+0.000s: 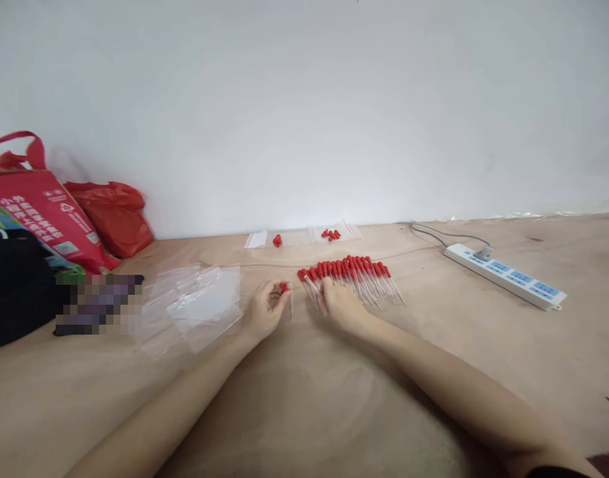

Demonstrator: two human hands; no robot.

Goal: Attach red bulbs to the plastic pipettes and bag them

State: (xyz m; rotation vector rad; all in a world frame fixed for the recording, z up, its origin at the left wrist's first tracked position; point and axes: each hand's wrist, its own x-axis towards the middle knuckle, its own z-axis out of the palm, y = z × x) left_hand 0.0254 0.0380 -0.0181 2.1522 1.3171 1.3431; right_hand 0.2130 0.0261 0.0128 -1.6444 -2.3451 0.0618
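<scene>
My left hand (pixel 265 309) is curled around a clear dropper with a red bulb (pixel 284 289), its glass tip pointing down toward me. My right hand (pixel 338 303) rests palm down at the left end of a row of several red-bulbed droppers (pixel 357 279) lying side by side on the wooden table (pixel 304 398). Its fingers are bent onto the nearest droppers; whether it grips one is hidden.
Clear plastic bags (pixel 200 305) lie left of my left hand. Farther back lie more bags with loose red bulbs (pixel 304 236). A white power strip (pixel 506 275) sits at the right. Red bags (pixel 56 212) and a black object (pixel 16 292) stand at the left against the wall.
</scene>
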